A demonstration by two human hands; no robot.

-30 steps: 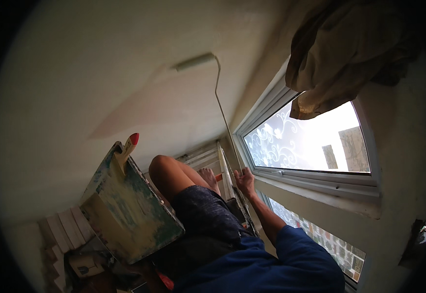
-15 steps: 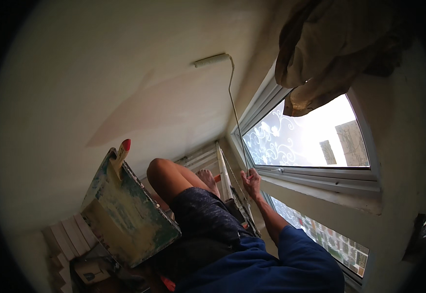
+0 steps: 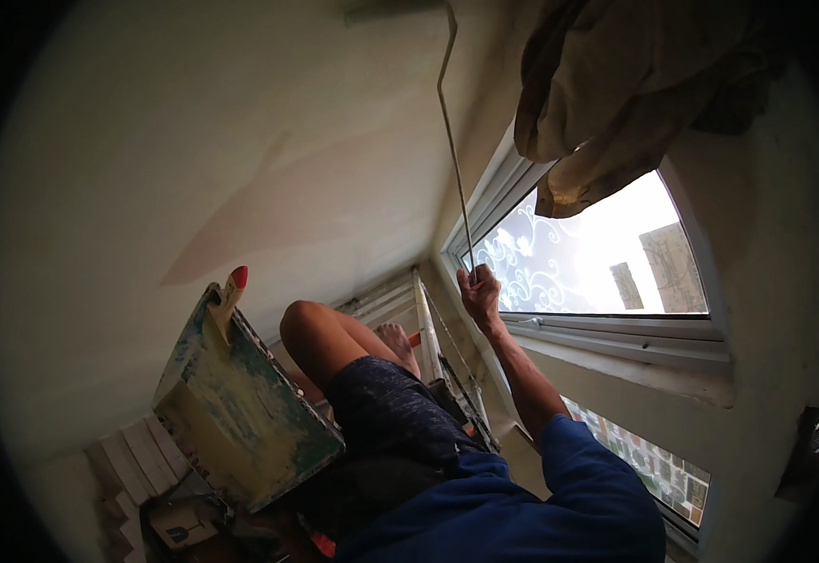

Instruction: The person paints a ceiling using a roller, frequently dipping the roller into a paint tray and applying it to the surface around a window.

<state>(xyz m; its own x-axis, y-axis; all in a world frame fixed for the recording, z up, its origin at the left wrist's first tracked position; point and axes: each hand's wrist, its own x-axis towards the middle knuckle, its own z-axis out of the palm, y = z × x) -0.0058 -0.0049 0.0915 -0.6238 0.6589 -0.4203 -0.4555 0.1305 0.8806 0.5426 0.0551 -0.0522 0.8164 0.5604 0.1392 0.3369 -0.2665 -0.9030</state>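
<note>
Paint roller (image 3: 441, 89) reaches to the far edge of the view, its dim cover (image 3: 386, 12) before a pale wall (image 3: 146, 169); I cannot tell whether they touch. Its thin bent rod comes nearer to the right hand (image 3: 482, 293), which is clamped around the lower end. The left hand is out of sight, so its state I cannot tell. Left of the bent leg (image 3: 339, 340) is a paint-smeared tray (image 3: 250, 422), with a red-tipped brush (image 3: 231, 298) at its far edge. To the right is a window (image 3: 588, 272), partly covered by hanging brown cloth (image 3: 625, 122).
</note>
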